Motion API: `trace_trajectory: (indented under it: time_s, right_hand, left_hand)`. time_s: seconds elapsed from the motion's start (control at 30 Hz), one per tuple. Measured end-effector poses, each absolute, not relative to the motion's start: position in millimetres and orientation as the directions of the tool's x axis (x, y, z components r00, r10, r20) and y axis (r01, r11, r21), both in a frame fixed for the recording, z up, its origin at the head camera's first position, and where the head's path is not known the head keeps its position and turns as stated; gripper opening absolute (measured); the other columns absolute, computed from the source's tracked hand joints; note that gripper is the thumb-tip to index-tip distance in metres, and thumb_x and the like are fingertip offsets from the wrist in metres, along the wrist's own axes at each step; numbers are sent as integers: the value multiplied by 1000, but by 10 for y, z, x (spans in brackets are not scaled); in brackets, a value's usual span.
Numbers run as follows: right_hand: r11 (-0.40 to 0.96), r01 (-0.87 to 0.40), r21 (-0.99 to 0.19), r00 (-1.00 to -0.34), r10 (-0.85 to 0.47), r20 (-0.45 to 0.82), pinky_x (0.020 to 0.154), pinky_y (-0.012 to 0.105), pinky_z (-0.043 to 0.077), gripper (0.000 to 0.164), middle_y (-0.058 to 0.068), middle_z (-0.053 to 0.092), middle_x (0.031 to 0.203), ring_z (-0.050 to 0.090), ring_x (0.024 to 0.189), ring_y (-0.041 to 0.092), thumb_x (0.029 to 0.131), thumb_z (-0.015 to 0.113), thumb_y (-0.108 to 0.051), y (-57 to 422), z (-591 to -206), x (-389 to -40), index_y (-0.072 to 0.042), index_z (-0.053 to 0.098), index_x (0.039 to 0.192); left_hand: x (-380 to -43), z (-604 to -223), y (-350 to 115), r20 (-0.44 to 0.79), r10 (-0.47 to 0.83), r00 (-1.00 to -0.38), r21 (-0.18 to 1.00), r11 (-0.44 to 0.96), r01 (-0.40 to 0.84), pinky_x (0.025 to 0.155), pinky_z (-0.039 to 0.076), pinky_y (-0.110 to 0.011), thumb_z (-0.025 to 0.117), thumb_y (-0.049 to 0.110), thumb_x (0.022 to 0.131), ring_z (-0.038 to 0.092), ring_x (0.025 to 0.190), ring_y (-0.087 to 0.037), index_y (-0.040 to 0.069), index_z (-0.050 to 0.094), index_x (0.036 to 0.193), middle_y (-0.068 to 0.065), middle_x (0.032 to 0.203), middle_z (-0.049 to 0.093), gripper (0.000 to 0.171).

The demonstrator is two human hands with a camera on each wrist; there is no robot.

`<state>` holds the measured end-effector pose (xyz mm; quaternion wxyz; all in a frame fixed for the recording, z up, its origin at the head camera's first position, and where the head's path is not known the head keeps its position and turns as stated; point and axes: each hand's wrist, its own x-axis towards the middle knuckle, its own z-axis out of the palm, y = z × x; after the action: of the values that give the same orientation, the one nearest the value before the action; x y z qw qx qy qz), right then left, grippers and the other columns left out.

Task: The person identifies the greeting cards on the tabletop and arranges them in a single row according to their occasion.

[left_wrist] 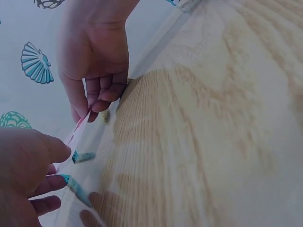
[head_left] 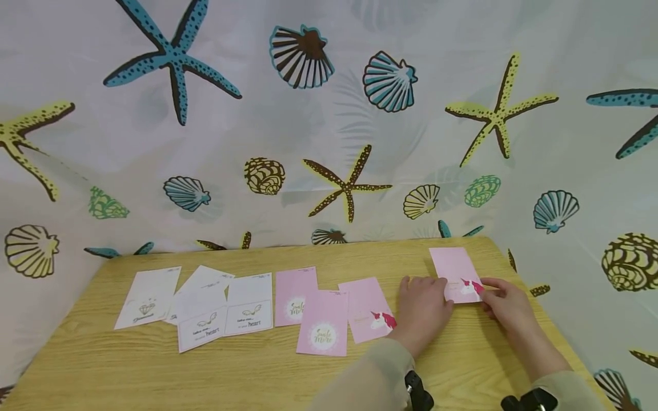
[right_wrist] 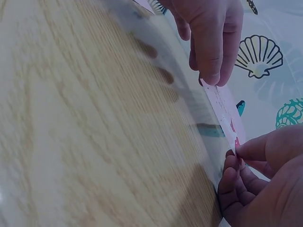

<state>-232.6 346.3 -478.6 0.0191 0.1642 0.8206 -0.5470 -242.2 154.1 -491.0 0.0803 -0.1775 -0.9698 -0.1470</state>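
A pink card with a white-and-red unicorn [head_left: 454, 271] is held up between both hands at the right side of the table. My left hand [head_left: 424, 308] pinches its left edge, thumb on one side and fingers on the other. At the lower right corner, my right hand [head_left: 511, 305] pinches the card between thumb and fingertips. Both wrist views show the card [left_wrist: 78, 130] nearly edge-on, tilted and off the wood. Just left of my left hand lies another pink unicorn card [head_left: 365, 305]. The right hand [right_wrist: 265, 175] has its remaining fingers curled below the card.
Two pink cards, the nearer one [head_left: 324, 322] overlapping the other [head_left: 294, 279], lie mid-table. Farther left are several white cards, among them a diamond card [head_left: 149, 297] and a winged-heart card [head_left: 249, 308]. A shell-patterned curtain [head_left: 288, 125] stands behind the wooden table [head_left: 205, 377].
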Motion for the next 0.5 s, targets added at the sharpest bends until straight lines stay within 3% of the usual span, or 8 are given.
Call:
trace_trajectory:
  time_s: [0.27,0.5]
  right_hand:
    - [382,294,-876,-941,275,-196,68,25,58,47,15,72,108,67,80,13,112,60,-9,3578,-4849,-2381,7,52,155]
    - [401,303,-864,-936,297,-190,67,25,58,47,17,70,111,66,81,13,112,59,-10,3632,-4892,-2426,8,52,155]
  left_hand:
    - [-2423,-4951,1658,182,335,-925,240,897,372,123,37,-53,69,47,109,63,133,-13,29,76,135,13,135,73,33]
    - [-2430,-4955,1684,126,381,-916,213,891,400,124,34,-58,66,52,109,55,143,-14,32,70,146,13,148,65,43]
